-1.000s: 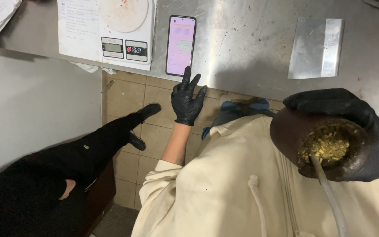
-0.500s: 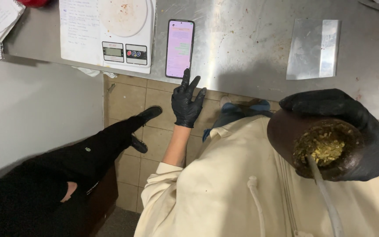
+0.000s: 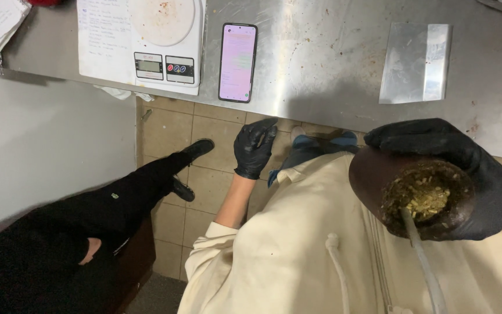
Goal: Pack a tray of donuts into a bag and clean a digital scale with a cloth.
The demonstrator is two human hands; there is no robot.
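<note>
**Gloved hands at the counter edge, one holding a filled gourd cup**

The right hand (image 3: pixel 466 174), in a black glove, wraps around a dark round gourd cup (image 3: pixel 379 180) packed with green-yellow crushed herb (image 3: pixel 422 197); a pale straw (image 3: pixel 419 256) rises out of the herb toward the camera. The cup is held off the steel counter (image 3: pixel 321 64), below its front edge and close to the person's cream hoodie (image 3: pixel 297 250).

The left hand (image 3: pixel 254 148), also black-gloved, grasps nothing: its fingers are loosely curled, hanging just below the counter edge, over the tiled floor (image 3: pixel 169 125).

On the counter, a smartphone (image 3: pixel 238 62) with a lit pinkish screen lies right at the front edge, directly above the left hand. Left of the phone sits a white kitchen scale (image 3: pixel 140 43), its front overhanging the edge slightly. Well right of the phone lies a flat metal scraper (image 3: pixel 415 63), with bare steel between them.

Left of the left hand, another person's black-trousered leg (image 3: pixel 117 203) and black shoe (image 3: pixel 196 148) stretch across the floor.
</note>
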